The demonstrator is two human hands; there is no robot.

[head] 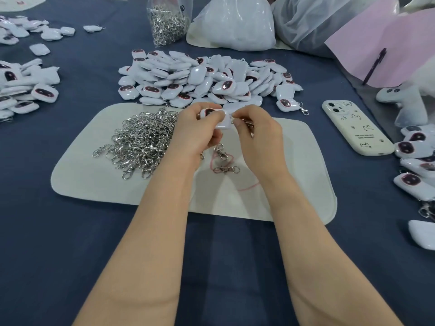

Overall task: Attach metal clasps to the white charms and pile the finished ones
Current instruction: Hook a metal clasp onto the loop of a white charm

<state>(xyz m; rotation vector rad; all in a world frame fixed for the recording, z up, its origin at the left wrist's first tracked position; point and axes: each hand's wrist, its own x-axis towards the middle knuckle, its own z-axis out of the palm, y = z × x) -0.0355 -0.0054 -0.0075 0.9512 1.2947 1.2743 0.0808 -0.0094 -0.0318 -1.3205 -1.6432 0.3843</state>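
Head view: my left hand grips a white charm, my right hand pinches a clasp at its corner. A loose pinch could drop the clasp.

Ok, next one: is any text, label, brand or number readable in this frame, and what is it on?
Nothing is clear enough to quote.
On the phone case: one short line of small dark print, too blurred to read; the other marks are doodles.
On the clear bag of clasps: a dark handwritten mark near the top, possibly digits, not legible.
On the white charms: a dark oval print only, no lettering.
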